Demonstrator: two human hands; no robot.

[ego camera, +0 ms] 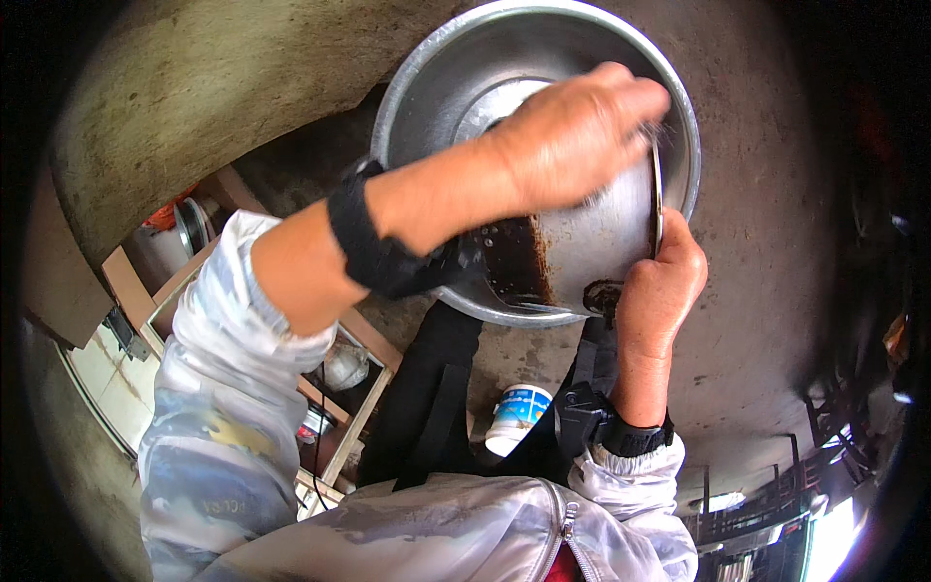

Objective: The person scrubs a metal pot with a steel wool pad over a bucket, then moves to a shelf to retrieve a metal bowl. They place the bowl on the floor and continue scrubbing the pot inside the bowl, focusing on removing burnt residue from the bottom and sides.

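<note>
A large metal basin (414, 80) stands on the floor before me. Inside it a metal pot (596, 244) lies tipped on its side, with a dark, burnt-looking band towards its base and a blackened fitting (604, 295) on its wall. My right hand (663, 280) grips the pot's rim, thumb along the edge. Across the basin reaches my left hand (582, 138), closed and blurred, at the pot's upper side near the rim. Fine wiry strands of a scouring pad (649, 132) show at its fingers; most of the pad is hidden by the hand.
A white and blue plastic bucket (518, 418) sits between my legs. To the left is a wooden-framed cabinet (356, 436) with several items inside, including a plastic bag (345, 366). Concrete floor (756, 240) extends right, towards dark metal frames (793, 465).
</note>
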